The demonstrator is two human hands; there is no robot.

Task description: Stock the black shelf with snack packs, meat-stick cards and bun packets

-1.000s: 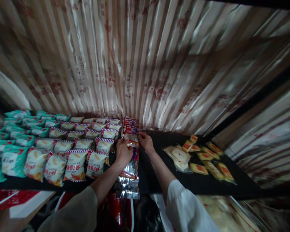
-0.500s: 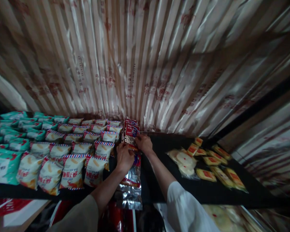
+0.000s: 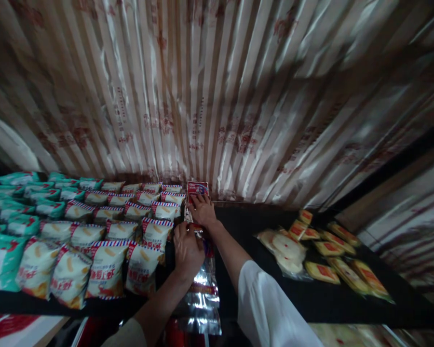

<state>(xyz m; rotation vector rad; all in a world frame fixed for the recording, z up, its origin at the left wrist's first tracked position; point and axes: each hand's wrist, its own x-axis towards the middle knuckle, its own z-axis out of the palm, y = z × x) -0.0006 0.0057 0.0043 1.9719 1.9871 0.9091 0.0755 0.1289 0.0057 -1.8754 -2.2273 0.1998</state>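
On the black shelf (image 3: 253, 226), the overlapping column of flat red-and-silver foil packets (image 3: 205, 300) looked light, pliable and slippery, best pinched by its sealed edges, beneath the flat-laid right hand (image 3: 202, 210) and curled left hand (image 3: 188, 250), whose grip was unclear.

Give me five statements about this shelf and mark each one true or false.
1. The right hand touches the red packets. True.
2. The white bags stand left of the red packets. True.
3. The teal bags stand between the white bags and the red packets. False: they are farther left.
4. The yellow packs lie right of both hands. True.
5. The left hand touches the yellow packs. False: it is at the red packets.
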